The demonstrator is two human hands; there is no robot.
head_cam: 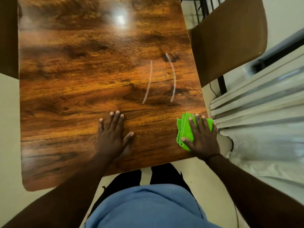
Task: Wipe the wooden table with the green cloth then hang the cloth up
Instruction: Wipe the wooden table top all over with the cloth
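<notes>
The glossy wooden table (74,89) fills the upper left and middle of the head view. A folded bright green cloth (185,129) lies on its near right corner, close to the right edge. My right hand (201,137) presses flat on top of the cloth, fingers spread, covering most of it. My left hand (113,135) rests flat on the bare wood to the left of the cloth, palm down, fingers apart, holding nothing. Two thin whitish curved streaks (149,81) mark the table surface beyond my hands.
A brown chair (230,37) stands against the table's right side. Pale curtains (263,116) hang at the right, touching the table corner near the cloth. Another dark chair edge (8,35) shows at the far left. My legs stand at the near table edge.
</notes>
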